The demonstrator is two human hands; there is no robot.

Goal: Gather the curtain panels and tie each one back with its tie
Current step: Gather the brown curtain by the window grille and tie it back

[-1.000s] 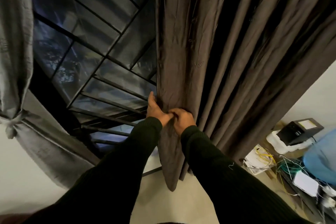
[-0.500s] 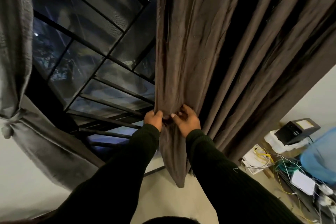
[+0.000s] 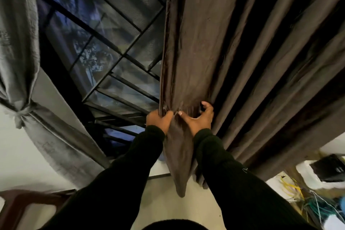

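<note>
Both hands gripped the brown curtain (image 3: 201, 61) at its left edge: the left hand (image 3: 158, 120) bunched folds, the right hand (image 3: 197, 117) curled around more pleats. Far left, the grey curtain (image 3: 18, 43) hung tied (image 3: 20, 115).

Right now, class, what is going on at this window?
A person in dark sleeves is gathering the dark brown pleated curtain panel. The left hand grips its bunched edge; the right hand reaches for further folds. No tie is round it yet. The grey curtain panel is already knotted back.
</note>
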